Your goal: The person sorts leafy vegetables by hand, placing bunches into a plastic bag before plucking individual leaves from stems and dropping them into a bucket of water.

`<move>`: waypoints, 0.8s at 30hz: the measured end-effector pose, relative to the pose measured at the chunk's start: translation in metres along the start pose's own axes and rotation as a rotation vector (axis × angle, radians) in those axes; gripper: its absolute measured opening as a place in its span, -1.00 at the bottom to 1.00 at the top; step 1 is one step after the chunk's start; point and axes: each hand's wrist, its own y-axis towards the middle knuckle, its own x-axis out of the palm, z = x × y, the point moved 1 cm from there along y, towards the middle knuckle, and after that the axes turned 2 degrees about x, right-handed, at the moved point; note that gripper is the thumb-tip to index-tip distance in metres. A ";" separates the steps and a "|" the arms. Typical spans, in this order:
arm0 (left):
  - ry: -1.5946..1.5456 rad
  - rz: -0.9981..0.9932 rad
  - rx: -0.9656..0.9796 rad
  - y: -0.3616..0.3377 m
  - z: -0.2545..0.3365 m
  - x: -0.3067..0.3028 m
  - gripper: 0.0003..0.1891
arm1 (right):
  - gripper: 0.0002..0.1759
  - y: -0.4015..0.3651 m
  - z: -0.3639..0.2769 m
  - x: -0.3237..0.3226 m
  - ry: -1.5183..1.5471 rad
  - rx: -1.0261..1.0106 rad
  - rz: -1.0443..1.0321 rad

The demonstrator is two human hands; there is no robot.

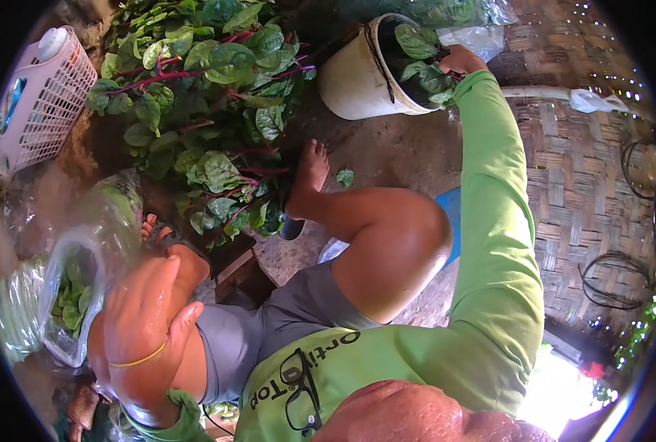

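Observation:
My right hand (462, 61) is at the mouth of a white bucket (350, 77), its fingers closed round the stems of a bunch of Malabar spinach (416, 43). The leaves of that bunch hang inside the tilted bucket. Over my left knee is my left hand (147, 313), slightly blurred, fingers stretched out and nothing in them. A yellow band (138, 359) circles that wrist. Just left of it, an open clear plastic bag (96, 269) contains green leaves (72, 295). A large heap of purple-stemmed Malabar spinach (217, 66) lies on the ground in front of my feet.
A pink plastic basket (55, 103) stands at the far left, and bundled greens in plastic (15, 309) lie below it. Along the right runs a woven bamboo wall (571, 169) with coiled wire (615, 280). One loose leaf (345, 177) is beside my bare foot.

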 end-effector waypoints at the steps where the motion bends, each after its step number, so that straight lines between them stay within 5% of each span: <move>1: -0.004 0.014 0.014 -0.002 0.001 0.000 -0.41 | -0.48 -0.003 0.006 -0.009 -0.013 0.013 0.023; 15: -0.068 -0.051 0.111 -0.009 0.011 0.005 -0.45 | -0.54 -0.032 0.038 -0.132 -0.144 -0.023 0.173; 24: -0.048 -0.063 0.222 -0.003 0.013 0.019 -0.50 | -0.61 -0.085 -0.077 -0.191 0.127 -0.262 0.071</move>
